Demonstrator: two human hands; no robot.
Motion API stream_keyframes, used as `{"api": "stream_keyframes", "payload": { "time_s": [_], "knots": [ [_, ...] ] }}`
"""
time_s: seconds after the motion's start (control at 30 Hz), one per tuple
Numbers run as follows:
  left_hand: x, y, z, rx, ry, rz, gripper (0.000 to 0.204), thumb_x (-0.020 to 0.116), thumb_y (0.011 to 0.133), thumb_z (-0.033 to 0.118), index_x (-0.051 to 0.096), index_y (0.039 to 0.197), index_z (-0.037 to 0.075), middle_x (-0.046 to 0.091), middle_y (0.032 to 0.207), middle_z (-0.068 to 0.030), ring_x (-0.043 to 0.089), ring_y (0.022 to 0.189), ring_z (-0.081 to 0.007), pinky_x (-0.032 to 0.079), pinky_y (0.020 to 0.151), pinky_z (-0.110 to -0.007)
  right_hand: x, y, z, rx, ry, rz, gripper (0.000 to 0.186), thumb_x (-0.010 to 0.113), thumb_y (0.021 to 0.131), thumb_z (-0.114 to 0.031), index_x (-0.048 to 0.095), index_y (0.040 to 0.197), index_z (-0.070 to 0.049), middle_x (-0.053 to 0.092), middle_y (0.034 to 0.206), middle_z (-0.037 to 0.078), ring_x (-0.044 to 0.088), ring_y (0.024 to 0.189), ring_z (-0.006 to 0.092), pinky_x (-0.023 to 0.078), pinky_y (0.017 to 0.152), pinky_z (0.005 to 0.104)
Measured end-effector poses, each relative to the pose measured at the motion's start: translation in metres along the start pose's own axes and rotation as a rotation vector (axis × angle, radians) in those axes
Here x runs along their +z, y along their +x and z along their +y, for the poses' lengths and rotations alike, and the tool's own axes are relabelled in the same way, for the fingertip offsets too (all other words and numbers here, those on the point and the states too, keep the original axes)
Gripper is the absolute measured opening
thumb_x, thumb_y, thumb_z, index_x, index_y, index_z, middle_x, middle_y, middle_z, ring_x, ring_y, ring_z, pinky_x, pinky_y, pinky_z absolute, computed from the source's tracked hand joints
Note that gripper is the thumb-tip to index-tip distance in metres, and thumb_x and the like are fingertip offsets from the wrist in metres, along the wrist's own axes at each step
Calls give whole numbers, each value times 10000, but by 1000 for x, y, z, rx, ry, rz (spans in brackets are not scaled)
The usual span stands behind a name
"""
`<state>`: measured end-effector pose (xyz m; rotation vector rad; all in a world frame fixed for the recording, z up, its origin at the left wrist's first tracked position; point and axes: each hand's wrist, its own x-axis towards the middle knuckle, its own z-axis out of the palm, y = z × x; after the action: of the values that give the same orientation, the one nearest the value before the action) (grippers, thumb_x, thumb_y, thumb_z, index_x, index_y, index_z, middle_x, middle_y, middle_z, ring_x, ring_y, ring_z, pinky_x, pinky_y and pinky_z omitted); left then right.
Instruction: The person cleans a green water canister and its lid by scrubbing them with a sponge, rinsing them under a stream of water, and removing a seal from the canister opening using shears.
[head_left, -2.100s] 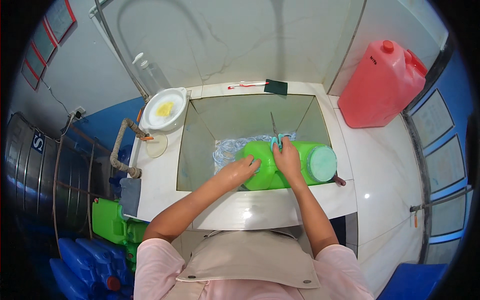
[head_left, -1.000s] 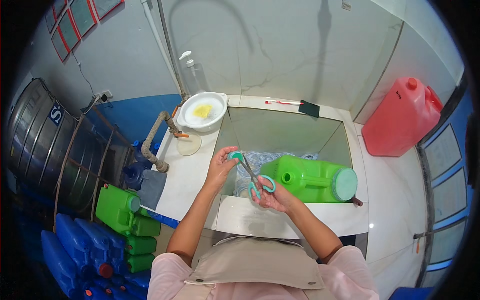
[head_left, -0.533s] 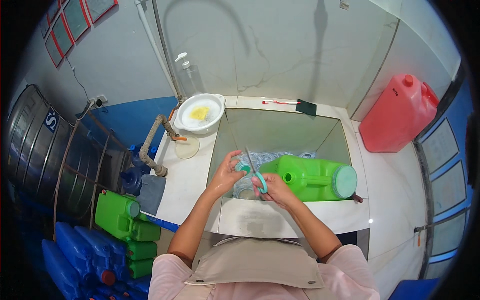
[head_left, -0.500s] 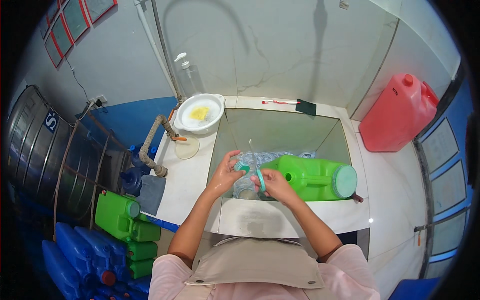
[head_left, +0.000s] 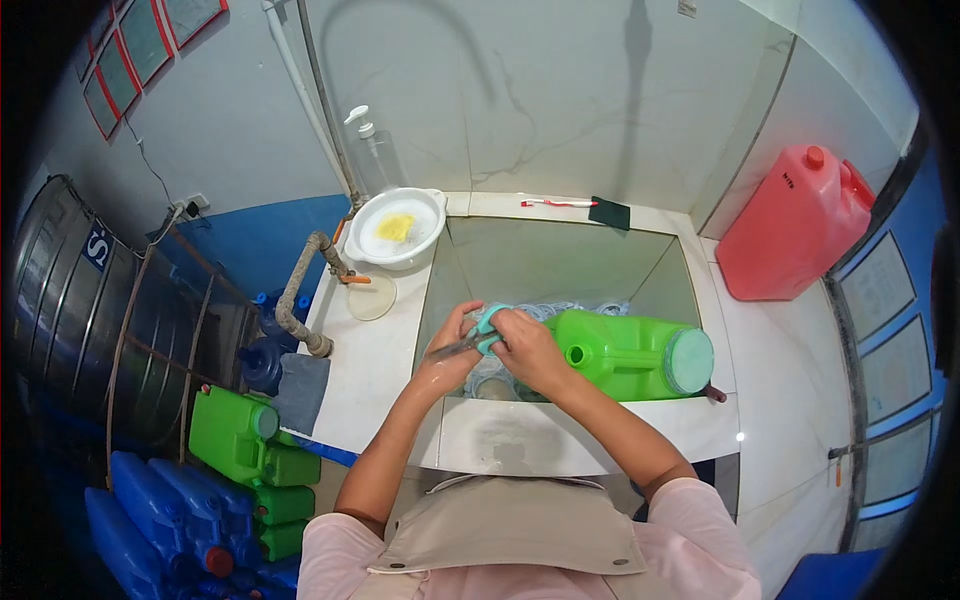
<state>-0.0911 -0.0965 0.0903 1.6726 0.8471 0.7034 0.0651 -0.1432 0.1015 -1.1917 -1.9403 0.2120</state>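
Over the sink's near left part, my right hand (head_left: pixel 526 345) is closed on a pair of scissors (head_left: pixel 459 348) with teal handles. Their blades point down and left, lying across my left hand (head_left: pixel 444 362). The handle rings press where the left fingers pinch a small round green cap, now mostly covered by the handles and the right fingers. To the right of my hands a bright green jerrycan (head_left: pixel 625 375) lies on its side in the sink, its small spout uncapped and a pale green wide lid (head_left: pixel 689 361) at its right end.
Tangled pale strands lie in the sink (head_left: pixel 560 255). On its left ledge stand a white basin (head_left: pixel 437 241) with a yellow sponge, a pump bottle (head_left: pixel 379 160) and a tap pipe (head_left: pixel 296 290). A red-white brush (head_left: pixel 557 204), dark scouring pad (head_left: pixel 609 214) and red jerrycan (head_left: pixel 785 235) sit around it.
My right hand has moved left and up to the left hand. The scissors have turned from pointing up to pointing down and left, handles against the cap. The jerrycan stays put.
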Motion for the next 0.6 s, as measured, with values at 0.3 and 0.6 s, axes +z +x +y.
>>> {"api": "stream_keyframes", "payload": {
  "time_s": [0.3, 0.6],
  "knots": [
    [4, 5, -14, 227, -325, 106, 548, 567, 754, -1, 360, 1259, 44, 575, 970, -61, 508, 863, -116, 399, 794, -278, 28, 21, 60, 902, 1132, 491, 118, 544, 751, 37, 487, 841, -14, 578, 766, 61, 549, 660, 117, 464, 600, 251],
    [2, 29, -33, 88, -237, 147, 344, 618, 805, 107, 531, 1130, 32, 551, 989, -29, 513, 926, -116, 387, 860, -263, 29, 39, 104, 711, 381, 314, 159, 592, 734, -95, 507, 814, 12, 583, 692, 180, 612, 627, 236, 460, 571, 357]
  ]
}}
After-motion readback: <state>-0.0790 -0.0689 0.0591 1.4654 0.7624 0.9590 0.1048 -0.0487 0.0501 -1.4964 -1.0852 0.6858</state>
